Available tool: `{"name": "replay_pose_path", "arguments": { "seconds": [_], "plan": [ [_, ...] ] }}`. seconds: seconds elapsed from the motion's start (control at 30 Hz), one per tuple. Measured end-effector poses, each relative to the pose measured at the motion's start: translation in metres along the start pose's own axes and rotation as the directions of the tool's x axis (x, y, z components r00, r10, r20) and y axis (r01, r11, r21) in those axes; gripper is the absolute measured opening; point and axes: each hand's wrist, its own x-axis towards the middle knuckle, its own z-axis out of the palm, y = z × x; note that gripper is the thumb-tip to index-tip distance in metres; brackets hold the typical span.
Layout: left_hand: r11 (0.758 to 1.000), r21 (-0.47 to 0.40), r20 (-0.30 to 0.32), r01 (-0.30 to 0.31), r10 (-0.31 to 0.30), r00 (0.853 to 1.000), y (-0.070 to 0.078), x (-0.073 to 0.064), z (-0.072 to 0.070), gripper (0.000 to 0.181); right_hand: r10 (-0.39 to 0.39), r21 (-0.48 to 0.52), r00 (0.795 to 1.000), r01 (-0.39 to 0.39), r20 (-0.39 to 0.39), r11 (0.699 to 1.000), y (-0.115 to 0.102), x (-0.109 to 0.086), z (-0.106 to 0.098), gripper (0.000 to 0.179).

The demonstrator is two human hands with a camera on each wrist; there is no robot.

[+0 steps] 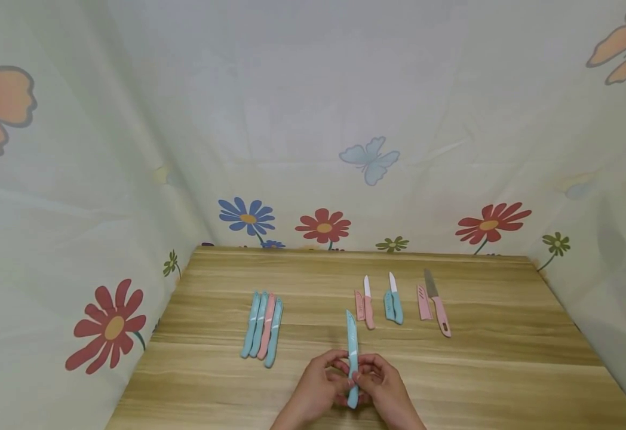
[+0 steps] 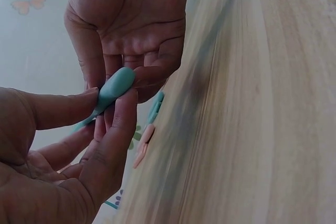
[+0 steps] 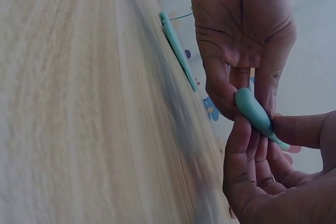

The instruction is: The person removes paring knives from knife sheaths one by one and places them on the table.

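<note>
A teal paring knife [image 1: 352, 343] in a matching sheath stands nearly upright in the head view, above the table's near part. My left hand [image 1: 318, 382] pinches its handle from the left, and my right hand [image 1: 381, 385] pinches it from the right. In the left wrist view the rounded handle end [image 2: 118, 83] shows between thumb and fingers of both hands. The right wrist view shows the same teal handle [image 3: 253, 109] gripped from two sides. The blade is hidden by the sheath.
Several sheathed knives [image 1: 261, 325], teal and pink, lie side by side at the left. To the right lie a pink knife [image 1: 368, 304], a teal knife [image 1: 396, 304] and a larger pink-handled knife [image 1: 439, 310], all bare-bladed beside their sheaths. Flowered curtains surround the wooden table [image 1: 506, 370].
</note>
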Motion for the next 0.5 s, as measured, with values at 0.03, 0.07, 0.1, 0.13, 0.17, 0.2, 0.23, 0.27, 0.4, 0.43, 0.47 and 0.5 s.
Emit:
{"name": "replay_pose_path", "arguments": {
  "seconds": [0.03, 0.07, 0.1, 0.13, 0.17, 0.2, 0.23, 0.27, 0.4, 0.43, 0.47, 0.5],
  "plan": [
    [1.000, 0.002, -0.001, 0.000, 0.000, 1.000, -0.0002, -0.0001, 0.0000, 0.049, 0.000, 0.002, 1.000, 0.000, 0.000, 1.000, 0.0002, 0.0000, 0.0002, 0.040],
    [1.000, 0.005, -0.002, 0.002, -0.002, 1.000, -0.0002, -0.0002, 0.0000, 0.049, -0.001, 0.002, 1.000, 0.001, 0.002, 1.000, 0.0002, -0.0002, 0.0004, 0.040],
    [1.000, 0.006, -0.003, 0.004, -0.004, 1.000, 0.0001, -0.0004, 0.0000, 0.049, -0.001, 0.006, 1.000, 0.001, 0.005, 1.000, 0.0002, -0.0003, 0.0005, 0.040],
    [1.000, 0.007, -0.003, 0.008, -0.008, 1.000, 0.0006, -0.0008, 0.0001, 0.049, 0.000, 0.010, 1.000, 0.000, 0.009, 1.000, 0.0004, -0.0004, 0.0006, 0.040],
    [1.000, 0.010, -0.003, 0.010, -0.010, 1.000, 0.0011, -0.0009, 0.0001, 0.048, 0.001, 0.013, 1.000, -0.001, 0.012, 1.000, 0.0006, -0.0004, 0.0006, 0.040],
    [1.000, 0.012, -0.003, 0.012, -0.012, 1.000, 0.0015, -0.0010, 0.0002, 0.048, 0.000, 0.016, 1.000, 0.000, 0.016, 1.000, 0.0008, -0.0004, 0.0007, 0.040],
    [1.000, 0.015, -0.003, 0.015, -0.015, 1.000, 0.0020, -0.0012, 0.0003, 0.048, -0.001, 0.017, 1.000, 0.001, 0.021, 1.000, 0.0011, -0.0002, 0.0007, 0.040],
    [1.000, 0.016, -0.003, 0.018, -0.018, 1.000, 0.0023, -0.0013, 0.0003, 0.048, -0.002, 0.017, 1.000, 0.002, 0.024, 1.000, 0.0013, -0.0002, 0.0007, 0.040],
    [1.000, 0.021, -0.005, 0.020, -0.020, 1.000, 0.0022, -0.0011, 0.0003, 0.047, -0.006, 0.008, 1.000, 0.005, 0.022, 1.000, 0.0022, 0.0003, 0.0006, 0.040],
    [1.000, 0.020, -0.005, 0.020, -0.020, 1.000, 0.0020, -0.0010, 0.0002, 0.047, -0.007, 0.005, 1.000, 0.006, 0.021, 1.000, 0.0025, 0.0003, 0.0006, 0.040],
    [1.000, 0.020, -0.004, 0.019, -0.019, 1.000, 0.0018, -0.0009, 0.0001, 0.047, -0.007, 0.003, 1.000, 0.007, 0.020, 1.000, 0.0027, 0.0004, 0.0005, 0.040],
    [1.000, 0.019, -0.003, 0.019, -0.019, 1.000, 0.0017, -0.0010, -0.0001, 0.048, -0.010, 0.000, 1.000, 0.010, 0.019, 1.000, 0.0029, 0.0005, 0.0005, 0.040]
  ]
}}
